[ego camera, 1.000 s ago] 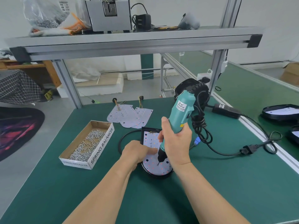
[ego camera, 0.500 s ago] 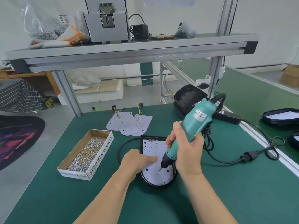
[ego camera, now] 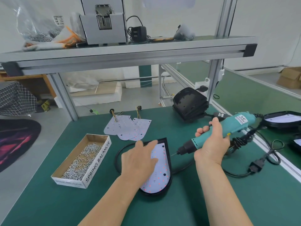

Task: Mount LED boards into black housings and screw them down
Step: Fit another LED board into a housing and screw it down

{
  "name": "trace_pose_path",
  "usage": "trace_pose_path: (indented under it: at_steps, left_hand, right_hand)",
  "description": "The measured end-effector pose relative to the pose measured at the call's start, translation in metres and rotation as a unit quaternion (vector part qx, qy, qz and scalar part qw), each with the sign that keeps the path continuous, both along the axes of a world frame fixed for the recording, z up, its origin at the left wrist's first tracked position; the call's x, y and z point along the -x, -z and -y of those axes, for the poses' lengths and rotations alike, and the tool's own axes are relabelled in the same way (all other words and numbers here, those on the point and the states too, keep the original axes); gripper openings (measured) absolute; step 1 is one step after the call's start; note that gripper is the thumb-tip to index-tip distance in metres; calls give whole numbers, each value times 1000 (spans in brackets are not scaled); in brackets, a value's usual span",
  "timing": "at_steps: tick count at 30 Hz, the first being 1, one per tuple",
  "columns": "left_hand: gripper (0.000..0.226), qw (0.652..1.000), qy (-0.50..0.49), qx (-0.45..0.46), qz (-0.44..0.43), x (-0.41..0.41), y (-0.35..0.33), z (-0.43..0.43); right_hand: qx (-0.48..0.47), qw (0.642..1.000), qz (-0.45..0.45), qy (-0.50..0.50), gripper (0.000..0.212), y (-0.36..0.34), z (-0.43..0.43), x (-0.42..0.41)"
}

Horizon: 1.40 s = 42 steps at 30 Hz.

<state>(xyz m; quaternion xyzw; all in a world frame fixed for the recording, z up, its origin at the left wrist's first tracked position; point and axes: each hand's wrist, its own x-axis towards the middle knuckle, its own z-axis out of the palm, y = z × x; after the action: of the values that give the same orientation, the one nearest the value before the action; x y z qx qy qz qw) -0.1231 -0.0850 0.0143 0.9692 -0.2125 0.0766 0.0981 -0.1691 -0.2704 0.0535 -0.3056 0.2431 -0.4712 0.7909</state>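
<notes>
A black housing point(ego camera: 169, 162) lies on the green table with a white LED board point(ego camera: 160, 173) seated inside it. My left hand point(ego camera: 140, 158) lies flat on the board's upper left part, fingers straight. My right hand point(ego camera: 211, 144) grips a teal electric screwdriver point(ego camera: 223, 132), held nearly level to the right of the housing. Its bit points left and sits just off the housing's right edge, above the table.
A cardboard box of screws point(ego camera: 81, 160) stands left of the housing. Spare LED boards point(ego camera: 128, 128) lie behind it. A stack of black housings point(ego camera: 189, 103) sits at the back right. The screwdriver's cable point(ego camera: 260, 162) loops over the right side. A shelf point(ego camera: 127, 53) hangs overhead.
My right hand has lifted the screwdriver off the board and swung it rightwards to near level. My left hand has opened out flat over the board.
</notes>
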Motion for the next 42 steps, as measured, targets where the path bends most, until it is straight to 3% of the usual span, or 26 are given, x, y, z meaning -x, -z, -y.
trace_pose_path:
  at_steps: [6,16,18,20,21,22,23,24,25,26,27,28,37,42]
  left_hand:
    - [43,994,86,-67,-13,-14,7,25]
    - [32,995,84,-50,8,-14,15,40]
    - [37,996,77,-27,-40,-15,12,37]
    - [40,986,51,80,-137,-15,3,33]
    - [36,962,21,184,-201,-16,-2,32]
    - [28,904,-29,319,-285,-18,-9,29]
    - [20,800,-81,462,-374,-18,-19,26]
    - [18,665,-111,587,-447,-16,-27,23]
    - [21,530,-120,678,-495,-15,-34,19]
    - [29,426,-112,728,-525,-14,-38,14]
    - [36,365,-96,751,-542,-11,-43,10]
    - [41,340,-76,757,-552,-8,-47,6]
    - [45,380,-18,732,-565,6,-47,-4]
    - [34,427,1,712,-557,14,-41,-6]
  right_hand:
    - [0,1000,7,-7,24,-4,2,2]
    - [-8,1000,16,-22,22,-9,1,4]
    - [-7,1000,15,-20,23,-12,1,4]
    - [-5,1000,15,-15,23,-16,1,4]
    - [-8,1000,17,-15,23,-19,1,3]
    - [-11,1000,20,-15,23,-21,0,3]
    - [-14,1000,23,-15,22,-23,-1,3]
    - [-15,999,28,-16,22,-26,-2,2]
    - [-14,999,33,-18,21,-28,-3,2]
    - [-12,999,38,-21,20,-30,-4,2]
    - [-10,999,42,-24,19,-32,-6,2]
    - [-8,999,47,-26,19,-34,-7,1]
    - [5,997,57,-44,21,-47,-25,-7]
    - [13,997,57,-48,21,-47,-27,-6]
